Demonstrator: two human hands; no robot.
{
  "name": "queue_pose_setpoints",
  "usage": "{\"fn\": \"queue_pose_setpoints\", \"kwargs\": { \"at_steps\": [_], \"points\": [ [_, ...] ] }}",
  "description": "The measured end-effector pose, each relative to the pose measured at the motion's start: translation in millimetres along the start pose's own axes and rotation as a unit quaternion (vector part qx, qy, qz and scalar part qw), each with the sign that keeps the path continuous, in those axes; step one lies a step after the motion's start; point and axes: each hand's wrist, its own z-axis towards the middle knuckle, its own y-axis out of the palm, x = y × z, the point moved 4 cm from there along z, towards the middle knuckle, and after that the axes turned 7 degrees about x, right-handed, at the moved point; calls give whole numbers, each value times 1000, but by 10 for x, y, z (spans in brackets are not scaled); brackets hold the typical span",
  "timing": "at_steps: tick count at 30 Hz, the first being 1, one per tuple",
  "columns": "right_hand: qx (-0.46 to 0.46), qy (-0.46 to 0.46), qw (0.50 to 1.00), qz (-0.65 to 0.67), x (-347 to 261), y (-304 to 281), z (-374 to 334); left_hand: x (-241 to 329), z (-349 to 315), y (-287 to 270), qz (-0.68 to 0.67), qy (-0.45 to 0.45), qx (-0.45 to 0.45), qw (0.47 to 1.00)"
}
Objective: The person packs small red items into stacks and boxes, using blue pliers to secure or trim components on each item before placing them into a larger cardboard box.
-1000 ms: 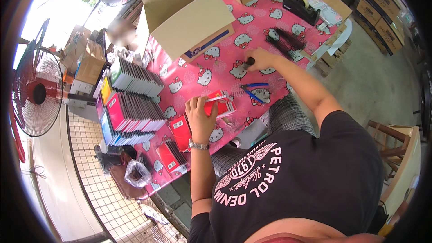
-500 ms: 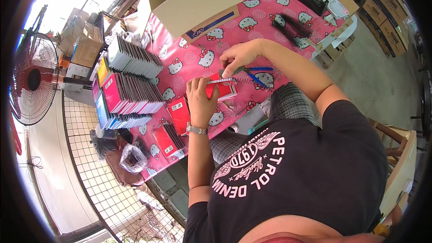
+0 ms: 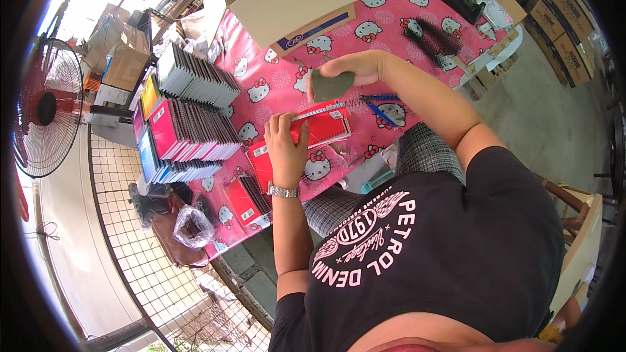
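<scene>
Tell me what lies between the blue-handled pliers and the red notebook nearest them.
Dark spiral wire lies there, sticking out from the red notebook toward the pliers, as the head view shows.

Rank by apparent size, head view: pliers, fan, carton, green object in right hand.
1. Carton, cut off by the top edge
2. Fan
3. Green object, partly covered by right hand
4. Pliers

Daylight pours in hard from the upper left, bleaching the background white behind the fan [image 3: 46, 108]; the bench [image 3: 391, 39] sits in soft, even light, boxes [image 3: 557, 34] over on the right look dimmer, and the wire grid [image 3: 120, 215] bows toward a black, rounded rim
</scene>
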Motion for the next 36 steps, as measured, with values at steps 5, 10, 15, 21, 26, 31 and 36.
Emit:
{"fn": "queue_pose_setpoints", "kwargs": {
  "at_steps": [5,10,15,21,26,31,36],
  "points": [
    [7,86,951,-297,-85,128,141,-86,6,-11,-39,2,-4,999],
    [1,13,992,-127,11,75,163,-102,24,35,-113,-68,-41,990],
    [-40,-17,994,-97,-45,181,211,-186,-28,51,-164,-106,-40,980],
    [114,68,966,-221,-26,-25,190,-186,1,41,-155,-118,-54,979],
    [5,68,968,-243,124,40,320,-175,9,106,-202,-136,-53,969],
    [10,37,992,-119,100,105,247,-235,-25,175,-268,-124,-41,955],
    [261,125,822,-490,88,-572,122,-286,6,177,-255,-144,-22,956]
  ]
}}
